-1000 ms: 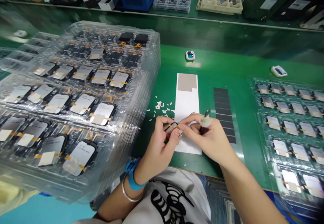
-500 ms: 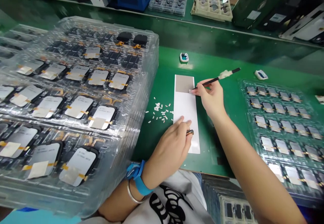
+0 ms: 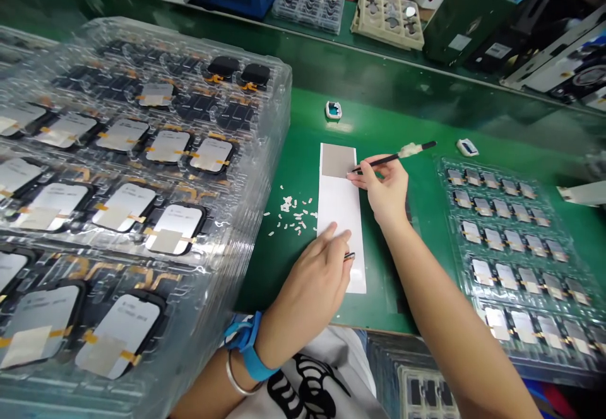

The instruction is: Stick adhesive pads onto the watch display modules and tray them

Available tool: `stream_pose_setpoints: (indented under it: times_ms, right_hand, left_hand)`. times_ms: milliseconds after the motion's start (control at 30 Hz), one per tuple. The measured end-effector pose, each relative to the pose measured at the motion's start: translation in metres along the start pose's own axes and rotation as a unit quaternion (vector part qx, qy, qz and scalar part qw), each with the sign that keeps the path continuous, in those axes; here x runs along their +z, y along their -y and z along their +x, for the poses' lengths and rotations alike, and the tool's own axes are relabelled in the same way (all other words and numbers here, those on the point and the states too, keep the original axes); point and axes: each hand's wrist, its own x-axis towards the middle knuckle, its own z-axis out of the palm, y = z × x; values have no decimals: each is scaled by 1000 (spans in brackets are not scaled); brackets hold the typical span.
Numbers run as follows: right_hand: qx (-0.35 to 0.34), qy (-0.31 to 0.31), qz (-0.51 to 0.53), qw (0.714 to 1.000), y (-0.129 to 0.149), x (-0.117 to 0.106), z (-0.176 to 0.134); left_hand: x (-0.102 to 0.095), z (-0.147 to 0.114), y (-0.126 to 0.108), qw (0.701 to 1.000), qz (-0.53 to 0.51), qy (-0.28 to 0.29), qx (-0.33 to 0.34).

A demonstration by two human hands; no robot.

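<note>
My right hand is closed in a pinch on slim black tweezers with pale tape wrapped near the rear end. Their tip is at the lower right corner of a grey adhesive sheet, which covers the top of a long white backing strip. On the lower part of this strip rests my left hand, its fingers curled around a small dark-edged part, mostly hidden. Little white scraps lie scattered left of the strip.
Stacked clear trays of small screens rise at the left. Another clear tray with rows of silver-backed parts lies at the right. Two small white frames, one behind the strip and one farther right, sit before the raised back shelf.
The view has shifted slightly, so the scene sits a little farther left. My right hand keeps the tweezers at the grey sheet's lower right corner; my left hand stays on the strip.
</note>
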Motion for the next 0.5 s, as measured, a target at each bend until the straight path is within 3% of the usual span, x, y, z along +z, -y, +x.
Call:
stream_pose_setpoints:
  times_ms: [333,500]
  right_hand:
    - [-9,12,15,1000,-3,-1,2]
    - [3,67,29,997,-1,-5,2]
  left_hand:
    - [2,-1,1,1000,19,-3,3]
    - [1,-1,1,1000,14,-8,0]
